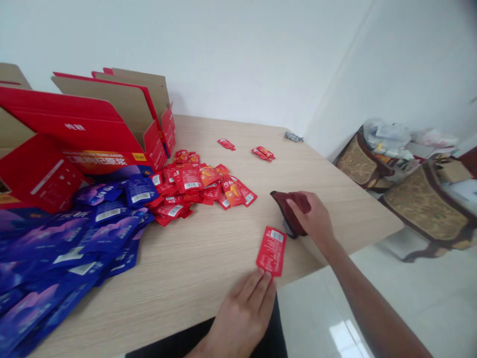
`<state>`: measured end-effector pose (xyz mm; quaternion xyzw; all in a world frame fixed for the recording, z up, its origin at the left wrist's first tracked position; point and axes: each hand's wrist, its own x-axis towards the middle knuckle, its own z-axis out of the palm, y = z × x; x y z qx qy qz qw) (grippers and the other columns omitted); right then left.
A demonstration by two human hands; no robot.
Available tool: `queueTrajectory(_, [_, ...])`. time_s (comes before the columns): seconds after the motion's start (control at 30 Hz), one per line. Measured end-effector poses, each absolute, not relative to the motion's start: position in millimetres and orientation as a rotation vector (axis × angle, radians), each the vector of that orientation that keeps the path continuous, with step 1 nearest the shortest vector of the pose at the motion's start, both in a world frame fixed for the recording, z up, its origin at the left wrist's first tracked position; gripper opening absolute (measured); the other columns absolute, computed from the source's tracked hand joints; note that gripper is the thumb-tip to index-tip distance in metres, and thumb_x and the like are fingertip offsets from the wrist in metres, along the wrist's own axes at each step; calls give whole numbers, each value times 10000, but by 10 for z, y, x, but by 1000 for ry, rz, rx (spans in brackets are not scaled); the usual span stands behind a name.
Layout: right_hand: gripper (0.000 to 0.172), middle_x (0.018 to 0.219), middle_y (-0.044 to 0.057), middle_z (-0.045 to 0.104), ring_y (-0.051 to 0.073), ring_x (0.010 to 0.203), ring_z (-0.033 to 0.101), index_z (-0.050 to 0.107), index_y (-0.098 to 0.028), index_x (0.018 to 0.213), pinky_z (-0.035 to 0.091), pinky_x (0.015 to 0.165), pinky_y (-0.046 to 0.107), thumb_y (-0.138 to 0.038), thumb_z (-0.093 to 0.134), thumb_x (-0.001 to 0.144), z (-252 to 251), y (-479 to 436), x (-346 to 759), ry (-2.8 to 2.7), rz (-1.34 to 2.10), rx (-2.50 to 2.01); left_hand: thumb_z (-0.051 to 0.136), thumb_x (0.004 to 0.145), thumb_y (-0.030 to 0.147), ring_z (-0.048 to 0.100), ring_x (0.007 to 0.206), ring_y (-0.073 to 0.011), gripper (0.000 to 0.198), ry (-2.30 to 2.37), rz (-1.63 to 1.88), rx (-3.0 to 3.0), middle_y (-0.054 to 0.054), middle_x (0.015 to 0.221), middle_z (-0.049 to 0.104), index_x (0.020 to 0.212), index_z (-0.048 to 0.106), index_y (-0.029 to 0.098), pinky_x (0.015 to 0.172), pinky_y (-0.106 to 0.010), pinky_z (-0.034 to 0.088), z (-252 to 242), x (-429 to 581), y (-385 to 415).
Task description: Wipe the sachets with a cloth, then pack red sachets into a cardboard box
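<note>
My left hand [244,311], near the table's front edge, has its fingers pressed together on the lower end of a red sachet [272,251] printed with white text and a barcode. My right hand [315,219] grips a dark maroon pouch [290,206] just beyond the sachet, thumb on the near side. The pouch's mouth appears to gape; its contents cannot be seen. Left of the hands lies a heap of red and orange sachets [192,179]. Farther back on the table are a single red sachet [226,144] and a small group of sachets [263,153].
Blue packets [74,248] form a large pile at the left. Open red cardboard boxes [93,127] stand behind them against the wall. A crumpled grey item [293,136] lies at the table's far corner. Chairs [428,214] loaded with bags stand at the right.
</note>
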<state>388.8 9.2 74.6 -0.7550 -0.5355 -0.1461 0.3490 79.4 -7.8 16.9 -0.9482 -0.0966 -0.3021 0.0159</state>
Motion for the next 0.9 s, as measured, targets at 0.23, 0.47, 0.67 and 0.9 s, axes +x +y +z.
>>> queueTrajectory(0.23, [547,1127,102,750,301,1047,688,705,-208,1185,507,921,434,-658,677,875,471,-262,3856,-777,-123,-1819,514,1063,319,586,1343,-222,389,-254,-847,-2837,-79,1474,636,1415,606,183,1112,-307,488,163,830,-45])
queueTrajectory(0.47, [649,1151,84,750,326,1080,674,717,-198,1234,495,968,440,-708,670,836,321,-325,3949,-661,26,-1801,599,1024,353,621,1303,-262,380,-346,-935,-2642,-104,1395,683,1352,644,165,1131,-362,465,36,920,-29])
queueTrajectory(0.67, [655,1178,98,747,379,1148,660,730,-201,1227,457,1056,517,-718,656,832,350,-343,3959,-675,83,-1862,606,1033,298,723,931,-151,139,-197,-891,-2781,-47,1113,769,1100,675,197,818,-259,558,138,901,15])
queueTrajectory(0.9, [662,1198,92,746,363,1170,658,721,-202,1240,467,1052,489,-719,651,832,368,-326,3934,-640,117,-1837,539,1064,222,730,903,-156,165,-288,-1303,-3005,-43,1036,796,1173,644,157,827,-268,547,706,696,62])
